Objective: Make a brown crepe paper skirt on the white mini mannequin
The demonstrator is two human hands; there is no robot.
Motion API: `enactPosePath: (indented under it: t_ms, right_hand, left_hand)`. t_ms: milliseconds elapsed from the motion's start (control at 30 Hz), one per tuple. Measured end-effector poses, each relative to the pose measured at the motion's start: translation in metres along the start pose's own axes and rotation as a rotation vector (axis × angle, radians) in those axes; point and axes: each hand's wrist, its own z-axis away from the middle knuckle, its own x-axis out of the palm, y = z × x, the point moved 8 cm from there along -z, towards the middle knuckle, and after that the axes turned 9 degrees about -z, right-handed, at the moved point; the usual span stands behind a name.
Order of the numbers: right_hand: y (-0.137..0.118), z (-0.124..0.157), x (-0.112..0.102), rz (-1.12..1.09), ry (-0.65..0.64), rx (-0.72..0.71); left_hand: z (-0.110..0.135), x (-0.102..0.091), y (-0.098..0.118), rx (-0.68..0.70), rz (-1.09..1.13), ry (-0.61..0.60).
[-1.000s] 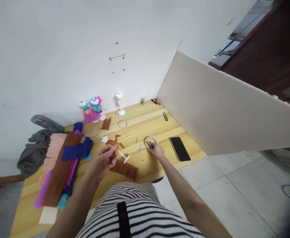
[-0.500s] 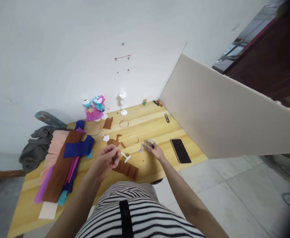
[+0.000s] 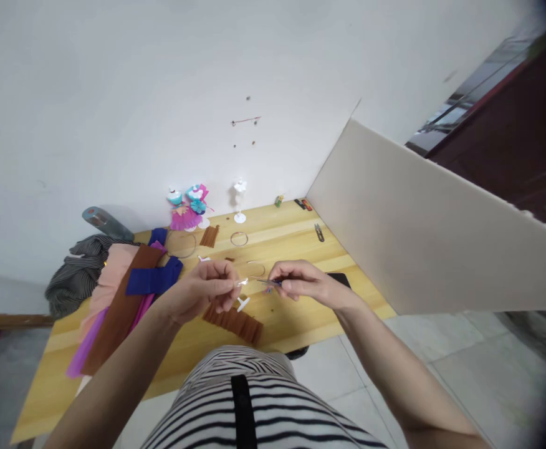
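Note:
My left hand [image 3: 213, 285] is closed in a pinch on a small white stand. Its flat base [image 3: 243, 304] shows below the fingertips, and a shiny white bit [image 3: 242, 282] sticks out at the thumb. Facing it, my right hand [image 3: 303, 282] grips a slim pointed metal tool [image 3: 267, 282] with a dark handle; its tip stops just short of the white bit. Beneath my hands lies a pleated brown strip [image 3: 235, 323]. Small coloured scraps lie partly hidden under the right hand.
Folded cloth strips [image 3: 154, 279] and a bottle [image 3: 107, 223] occupy the left. Miniature dressed forms [image 3: 185, 209] and a bare white dress form [image 3: 240, 202] stand by the wall. Thread snips [image 3: 319, 232] and a partly covered phone [image 3: 339, 279] are at right, beside a pale partition [image 3: 422, 231].
My right hand has lifted away from the round whitish item on the table and come leftward with the pointed tool. The left hand has moved slightly right, still pinching the white stand.

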Motion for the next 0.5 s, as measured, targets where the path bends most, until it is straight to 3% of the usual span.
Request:
enactPosePath:
  t_ms: [100,500]
  right_hand:
    - [-0.016,0.003,0.004,0.034,-0.037,0.015]
    - [-0.034,0.008,0.012,0.213,-0.068,0.125]
  left_hand:
    - [-0.003,0.003,0.003,-0.001,-0.048,-0.033]
    - [-0.012,0.011,0.010,-0.038,-0.058,-0.081]
